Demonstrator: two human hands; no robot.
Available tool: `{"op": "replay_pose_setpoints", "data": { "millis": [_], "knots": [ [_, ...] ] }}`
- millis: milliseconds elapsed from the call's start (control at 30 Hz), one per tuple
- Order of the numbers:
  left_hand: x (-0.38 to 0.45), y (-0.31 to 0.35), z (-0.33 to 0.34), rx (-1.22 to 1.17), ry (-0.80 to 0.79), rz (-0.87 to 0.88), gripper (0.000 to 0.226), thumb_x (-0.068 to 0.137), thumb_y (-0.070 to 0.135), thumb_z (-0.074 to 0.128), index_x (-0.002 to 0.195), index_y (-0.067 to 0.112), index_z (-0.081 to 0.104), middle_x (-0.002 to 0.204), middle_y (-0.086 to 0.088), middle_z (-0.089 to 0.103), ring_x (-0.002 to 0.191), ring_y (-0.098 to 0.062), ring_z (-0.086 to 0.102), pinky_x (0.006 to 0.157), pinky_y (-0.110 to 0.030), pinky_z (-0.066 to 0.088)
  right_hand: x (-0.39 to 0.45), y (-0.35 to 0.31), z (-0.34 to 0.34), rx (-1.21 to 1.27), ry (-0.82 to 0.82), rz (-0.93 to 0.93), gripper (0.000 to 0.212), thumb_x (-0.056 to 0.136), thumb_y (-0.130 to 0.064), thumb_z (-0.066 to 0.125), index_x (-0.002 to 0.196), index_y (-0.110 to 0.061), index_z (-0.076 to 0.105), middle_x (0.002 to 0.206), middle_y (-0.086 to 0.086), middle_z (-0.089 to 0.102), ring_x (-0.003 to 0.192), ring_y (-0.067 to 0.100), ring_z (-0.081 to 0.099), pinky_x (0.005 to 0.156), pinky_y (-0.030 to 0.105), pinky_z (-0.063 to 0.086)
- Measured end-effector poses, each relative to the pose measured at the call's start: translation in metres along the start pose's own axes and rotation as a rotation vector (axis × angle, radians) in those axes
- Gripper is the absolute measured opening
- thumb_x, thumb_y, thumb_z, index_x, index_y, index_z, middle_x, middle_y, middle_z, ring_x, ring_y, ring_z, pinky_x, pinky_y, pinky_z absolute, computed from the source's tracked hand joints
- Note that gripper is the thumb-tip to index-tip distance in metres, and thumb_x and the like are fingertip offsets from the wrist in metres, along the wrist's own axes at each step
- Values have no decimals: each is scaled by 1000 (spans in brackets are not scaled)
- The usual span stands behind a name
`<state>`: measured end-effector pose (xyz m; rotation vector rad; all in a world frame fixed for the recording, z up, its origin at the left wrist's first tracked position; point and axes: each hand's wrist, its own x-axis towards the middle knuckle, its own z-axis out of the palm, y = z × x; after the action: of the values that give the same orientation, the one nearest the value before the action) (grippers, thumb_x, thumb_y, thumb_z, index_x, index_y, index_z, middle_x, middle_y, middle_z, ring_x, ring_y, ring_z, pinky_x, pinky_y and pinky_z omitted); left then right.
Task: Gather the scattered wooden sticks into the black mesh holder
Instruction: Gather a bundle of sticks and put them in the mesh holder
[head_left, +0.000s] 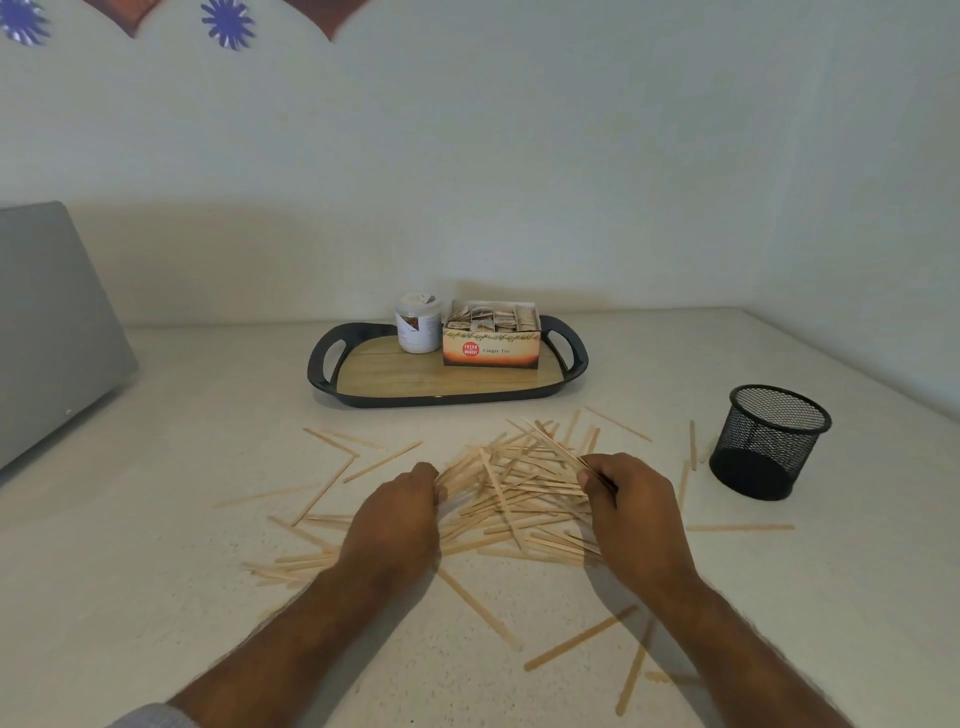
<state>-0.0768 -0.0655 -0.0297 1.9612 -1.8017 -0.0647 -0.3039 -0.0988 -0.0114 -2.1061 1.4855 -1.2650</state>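
Observation:
Several thin wooden sticks (511, 493) lie in a loose heap on the white table, with more strewn around it. My left hand (397, 514) rests on the heap's left side, fingers curled onto a bunch of sticks. My right hand (631, 506) is at the heap's right side and pinches a few sticks between thumb and fingers. The black mesh holder (769, 441) stands upright to the right of the heap, apart from both hands; no sticks show above its rim.
A dark tray (322, 358) with a wood-look floor sits behind the heap, carrying a white jar (417, 325) and a tea box (491, 338). A grey slab (47, 327) leans at the far left. Walls close the back and right.

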Motion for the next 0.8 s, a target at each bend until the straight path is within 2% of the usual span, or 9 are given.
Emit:
{"op": "replay_pose_setpoints", "data": {
  "millis": [100, 200, 267, 333, 400, 533, 600, 700, 800],
  "knots": [
    [9, 2, -7, -85, 15, -13, 6, 98, 19, 46, 95, 24, 43, 78, 6, 57, 67, -10, 56, 56, -30, 46, 0, -4, 0, 62, 29, 1, 18, 95, -11, 55, 99, -10, 72, 84, -1, 66, 79, 10, 59, 67, 16, 42],
    [15, 8, -12, -214, 123, 2, 14, 103, 23, 36, 94, 22, 46, 73, 8, 54, 64, -12, 52, 52, -29, 36, 0, -11, 2, 201, 40, 66, 17, 95, -12, 55, 97, -11, 72, 85, -1, 70, 82, 7, 62, 70, 19, 48],
    [18, 14, -16, -351, 168, -13, 19, 104, 26, 36, 96, 19, 53, 72, 5, 56, 65, -15, 53, 54, -31, 38, 0, -17, 6, 332, 34, 143, 16, 94, -12, 56, 92, -11, 72, 76, -4, 69, 73, 2, 63, 66, 21, 49],
    [20, 23, -20, -507, 211, -49, 24, 103, 33, 37, 97, 21, 57, 71, 6, 57, 63, -12, 52, 54, -30, 39, -1, -23, 10, 451, 49, 219, 16, 94, -11, 58, 87, -14, 72, 64, -9, 63, 59, -4, 57, 59, 16, 44],
    [21, 31, -24, -603, 259, -74, 33, 101, 44, 37, 90, 21, 57, 68, 7, 56, 60, -8, 49, 53, -27, 38, -1, -30, 15, 548, 71, 282, 16, 94, -12, 58, 85, -15, 71, 59, -10, 58, 52, -2, 51, 55, 15, 42],
    [25, 48, -32, -768, 333, -110, 44, 90, 61, 47, 72, 21, 49, 61, 10, 46, 50, 0, 44, 46, -14, 34, 2, -46, 24, 708, 126, 328, 21, 95, -10, 56, 79, -14, 70, 59, 0, 53, 53, 8, 45, 51, 20, 42],
    [28, 55, -36, -830, 341, -153, 44, 83, 67, 54, 76, 23, 53, 64, 11, 53, 52, 3, 49, 48, -15, 36, 3, -55, 29, 763, 162, 313, 21, 95, -10, 56, 79, -13, 70, 59, 1, 53, 53, 9, 45, 52, 23, 41],
    [30, 66, -37, -891, 310, -191, 52, 71, 72, 64, 90, 24, 61, 77, 1, 67, 63, -3, 58, 55, -25, 47, 4, -68, 37, 813, 189, 266, 21, 95, -11, 56, 84, -18, 72, 62, -3, 58, 57, 7, 49, 56, 23, 45],
    [30, 77, -37, -1017, 241, -151, 48, 66, 64, 75, 90, 23, 65, 76, 3, 70, 68, -5, 65, 59, -24, 52, 4, -81, 47, 837, 165, 206, 28, 95, -7, 53, 90, -25, 74, 69, -2, 67, 61, 11, 57, 59, 24, 50]
  ]
}}
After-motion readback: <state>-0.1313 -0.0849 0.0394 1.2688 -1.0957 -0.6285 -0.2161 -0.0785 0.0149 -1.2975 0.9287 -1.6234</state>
